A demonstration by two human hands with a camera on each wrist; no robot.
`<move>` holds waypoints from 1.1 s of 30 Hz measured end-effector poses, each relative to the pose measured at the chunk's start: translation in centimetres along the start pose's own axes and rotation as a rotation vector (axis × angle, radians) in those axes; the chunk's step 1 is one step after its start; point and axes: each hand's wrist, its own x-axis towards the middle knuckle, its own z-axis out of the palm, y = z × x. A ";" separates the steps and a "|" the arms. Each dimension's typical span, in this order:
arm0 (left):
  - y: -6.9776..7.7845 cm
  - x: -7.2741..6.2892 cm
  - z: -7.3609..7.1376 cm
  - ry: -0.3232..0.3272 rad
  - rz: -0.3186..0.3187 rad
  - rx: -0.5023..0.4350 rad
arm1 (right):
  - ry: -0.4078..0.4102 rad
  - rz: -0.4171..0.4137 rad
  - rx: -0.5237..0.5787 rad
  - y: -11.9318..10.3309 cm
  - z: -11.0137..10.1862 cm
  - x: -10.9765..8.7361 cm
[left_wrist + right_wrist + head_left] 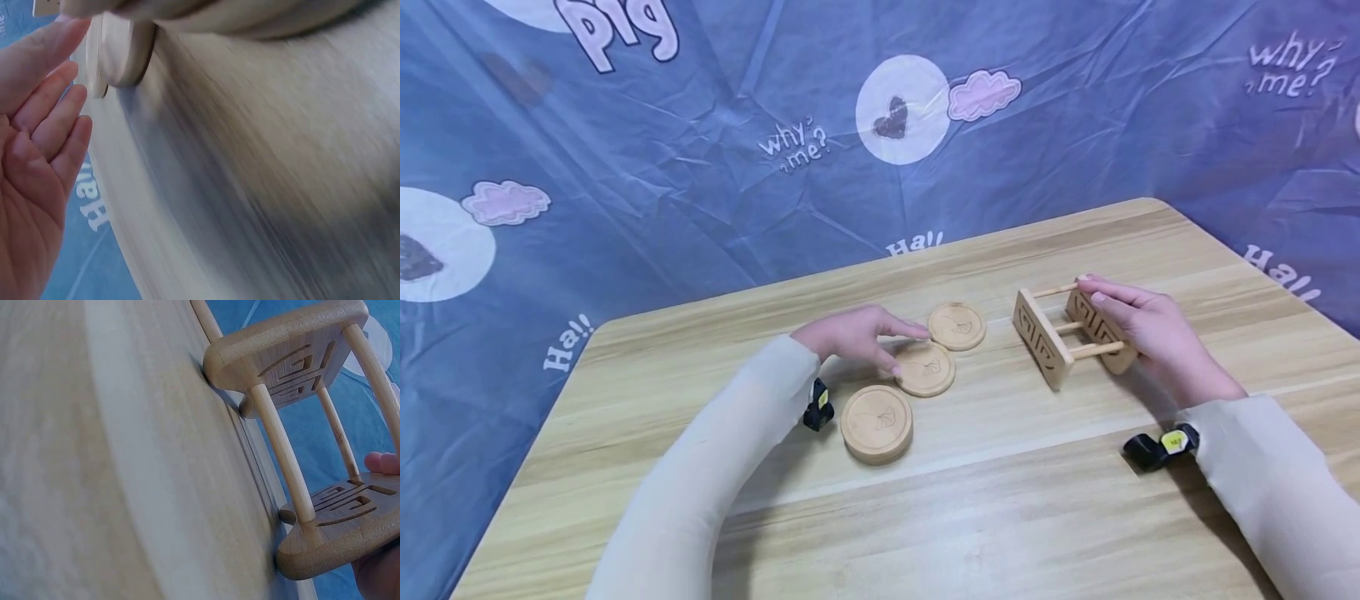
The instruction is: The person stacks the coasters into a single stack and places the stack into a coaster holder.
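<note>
Left hand (857,335) lies low, fingers straight, tips touching the middle coaster (927,367) of three on the worktop (1000,500). Right hand (1138,327) reaches in, fingers curled over the far end panel of the rack (1070,335), just right of the coasters.

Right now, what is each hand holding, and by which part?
The right hand holds the wooden rack by its far end panel. The left hand holds nothing; its fingertips touch the middle coaster.

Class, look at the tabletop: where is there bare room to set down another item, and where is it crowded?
Bare: the near strip of the table between the two sleeves, and the far left corner. Crowded: the middle, where the left hand touches three coasters and the right hand holds the wooden rack.
</note>
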 end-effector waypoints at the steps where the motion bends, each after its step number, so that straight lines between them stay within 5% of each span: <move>1: 0.1 0.2 0.0 -0.011 0.000 -0.002 | 0.000 0.000 0.004 0.0 0.0 0.0; 11: 0.8 1.4 0.5 -0.096 0.006 0.051 | -0.016 0.013 -0.057 -0.2 -0.1 -0.2; 22: 1.7 2.5 0.7 -0.123 0.022 0.126 | -0.016 -0.018 0.082 0.1 -0.1 -0.1; 33: 0.4 2.3 1.7 -0.099 0.082 0.116 | 0.006 -0.023 -0.006 -0.1 -0.1 0.0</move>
